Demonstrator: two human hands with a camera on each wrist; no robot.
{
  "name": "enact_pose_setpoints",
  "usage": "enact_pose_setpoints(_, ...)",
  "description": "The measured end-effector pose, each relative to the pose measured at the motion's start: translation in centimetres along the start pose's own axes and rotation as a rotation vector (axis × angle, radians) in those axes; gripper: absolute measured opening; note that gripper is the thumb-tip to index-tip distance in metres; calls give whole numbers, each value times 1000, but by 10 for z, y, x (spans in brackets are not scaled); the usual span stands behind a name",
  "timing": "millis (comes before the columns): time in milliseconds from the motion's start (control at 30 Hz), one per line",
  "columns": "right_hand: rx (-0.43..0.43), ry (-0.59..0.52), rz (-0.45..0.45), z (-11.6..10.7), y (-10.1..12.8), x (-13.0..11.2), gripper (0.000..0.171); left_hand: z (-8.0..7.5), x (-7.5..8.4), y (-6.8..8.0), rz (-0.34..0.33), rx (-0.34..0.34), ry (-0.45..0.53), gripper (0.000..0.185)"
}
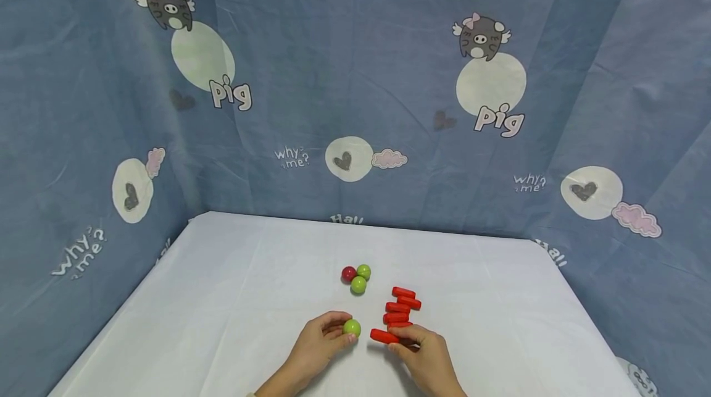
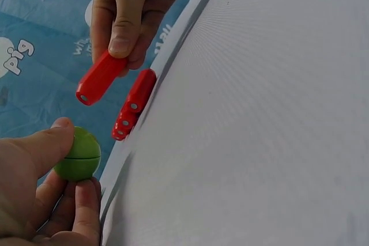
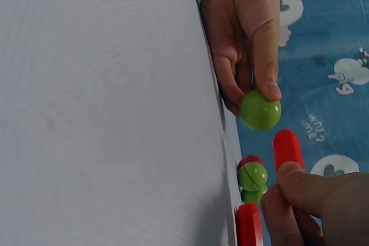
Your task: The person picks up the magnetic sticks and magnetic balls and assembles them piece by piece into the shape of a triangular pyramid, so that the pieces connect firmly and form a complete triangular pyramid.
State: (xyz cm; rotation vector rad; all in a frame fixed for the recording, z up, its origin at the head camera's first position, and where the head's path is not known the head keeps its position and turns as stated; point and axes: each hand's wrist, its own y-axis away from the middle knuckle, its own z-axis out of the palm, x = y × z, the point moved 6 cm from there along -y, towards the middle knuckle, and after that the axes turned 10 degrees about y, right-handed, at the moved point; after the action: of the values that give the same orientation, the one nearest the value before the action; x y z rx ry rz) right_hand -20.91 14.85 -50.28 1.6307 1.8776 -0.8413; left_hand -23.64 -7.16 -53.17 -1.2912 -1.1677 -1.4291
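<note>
My left hand (image 1: 324, 341) pinches a green ball (image 1: 352, 327) between thumb and fingertips, just above the white table; the same green ball (image 2: 78, 154) (image 3: 260, 109) shows in both wrist views. To its right, my right hand (image 1: 419, 354) grips a red peg (image 1: 384, 336) by one end, its free end pointing left toward the ball. That red peg (image 2: 100, 78) (image 3: 287, 148) shows in both wrist views too. Behind the right hand lie several more red pegs (image 1: 403, 307). A red ball (image 1: 348, 273) and two green balls (image 1: 358, 284) sit together farther back.
The table carries a white cloth (image 1: 233, 298) and is walled on three sides by a blue cartoon-print curtain (image 1: 344, 76). The table's left and right edges fall away near the curtain.
</note>
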Motion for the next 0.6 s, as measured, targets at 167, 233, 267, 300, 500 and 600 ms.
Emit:
enact_pose_setpoints(167,-12,-1,14,1,-1,0,29,0,0,-1,-2,-8,-2,47)
enact_pose_setpoints(233,-16,-3,20,1,-1,-1,29,0,1,0,-6,-11,-4,47)
enact_pose_setpoints(267,-18,-3,25,1,-1,-1,29,1,1,0,-5,-13,-5,47)
enact_pose_setpoints(300,-21,-2,27,1,-1,-1,29,1,1,0,-7,-14,-5,47)
enact_pose_setpoints(500,-35,2,37,2,0,-2,30,2,-1,-1,-4,-19,1,47)
enact_pose_setpoints(600,-40,5,36,2,0,-2,30,1,-2,-2,-9,-17,1,46)
